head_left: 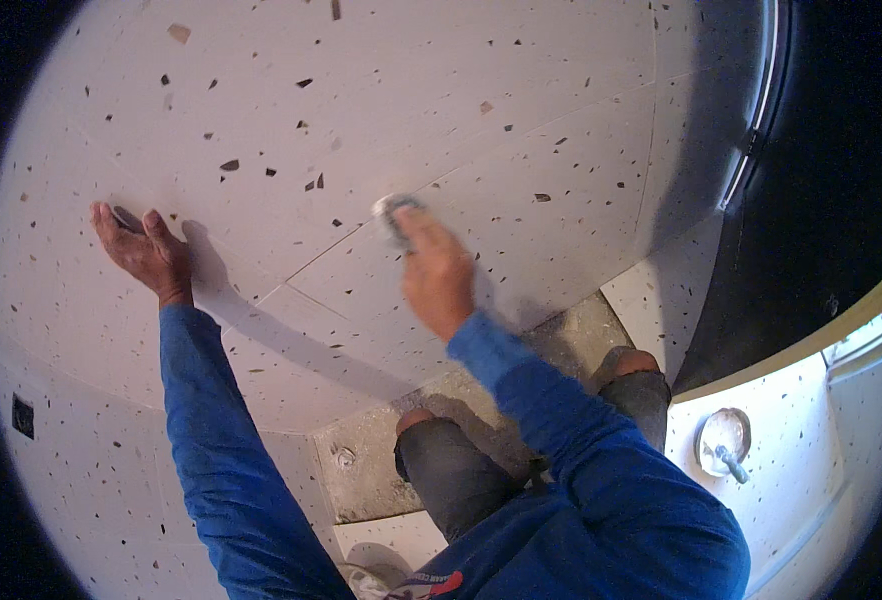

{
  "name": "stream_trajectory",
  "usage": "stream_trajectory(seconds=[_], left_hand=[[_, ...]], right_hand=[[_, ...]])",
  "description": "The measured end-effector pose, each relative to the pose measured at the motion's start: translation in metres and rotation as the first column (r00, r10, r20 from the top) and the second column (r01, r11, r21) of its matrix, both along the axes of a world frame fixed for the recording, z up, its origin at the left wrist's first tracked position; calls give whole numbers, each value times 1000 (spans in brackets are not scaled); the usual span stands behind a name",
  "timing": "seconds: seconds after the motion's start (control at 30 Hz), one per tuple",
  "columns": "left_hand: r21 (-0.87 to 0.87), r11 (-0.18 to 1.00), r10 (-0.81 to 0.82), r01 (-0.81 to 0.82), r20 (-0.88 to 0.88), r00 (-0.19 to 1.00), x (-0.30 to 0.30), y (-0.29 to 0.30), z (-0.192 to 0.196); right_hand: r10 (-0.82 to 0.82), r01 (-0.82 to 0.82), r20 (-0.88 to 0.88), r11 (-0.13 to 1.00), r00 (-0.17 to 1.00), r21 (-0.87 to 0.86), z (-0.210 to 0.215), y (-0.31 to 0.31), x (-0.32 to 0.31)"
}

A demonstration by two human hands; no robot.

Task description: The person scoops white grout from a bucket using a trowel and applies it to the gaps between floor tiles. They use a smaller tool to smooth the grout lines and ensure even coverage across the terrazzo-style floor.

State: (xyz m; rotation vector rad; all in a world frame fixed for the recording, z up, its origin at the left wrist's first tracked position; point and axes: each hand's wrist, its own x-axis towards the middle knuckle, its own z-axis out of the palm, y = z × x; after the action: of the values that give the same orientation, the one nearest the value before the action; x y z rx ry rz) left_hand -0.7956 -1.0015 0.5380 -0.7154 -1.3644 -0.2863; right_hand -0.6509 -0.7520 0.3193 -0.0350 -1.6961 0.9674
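Note:
A wall of pale speckled tiles [291,130] fills the space before me, with thin joint lines running between them. My right hand [441,275] is closed round a small grey pad-like piece with a whitish edge [397,215]. Motion blurs that piece, so its exact kind cannot be told. It is at the wall, on a slanting joint line [326,255] that shows dark below and left of it. Further left, my left hand [146,250] is raised at the wall, fingers stretched out and holding nothing. Its shadow falls on the tiles beside it.
Below the wall is a rough grey floor strip [361,475] with a small round fitting [346,457]. A dark panel [791,210] stands at right beside a shiny metal strip [751,160]. A round whitish dish [723,440] sits lower right. A dark square opening [23,415] is at left.

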Motion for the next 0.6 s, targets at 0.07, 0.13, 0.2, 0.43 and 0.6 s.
stream_trajectory(seconds=[0.07,0.13,0.2,0.43,0.6], left_hand=[[-32,999,22,-23,-44,999,7,-4,7],[-25,997,68,-68,-27,997,-1,-10,3],[-28,996,89,-90,-29,996,-2,-16,6],[-10,1000,12,-13,-85,996,-3,-9,6],[-17,998,63,-66,-130,990,-5,-12,7]], right_hand=[[131,-131,-2,991,991,20,-2,-47,-7],[230,-230,19,972,973,41,-10,-63,-8],[319,-320,46,947,947,30,-13,-67,-4],[134,-134,14,991,991,24,17,-35,-1],[680,-571,43,646,732,-506,8,-51,9]])
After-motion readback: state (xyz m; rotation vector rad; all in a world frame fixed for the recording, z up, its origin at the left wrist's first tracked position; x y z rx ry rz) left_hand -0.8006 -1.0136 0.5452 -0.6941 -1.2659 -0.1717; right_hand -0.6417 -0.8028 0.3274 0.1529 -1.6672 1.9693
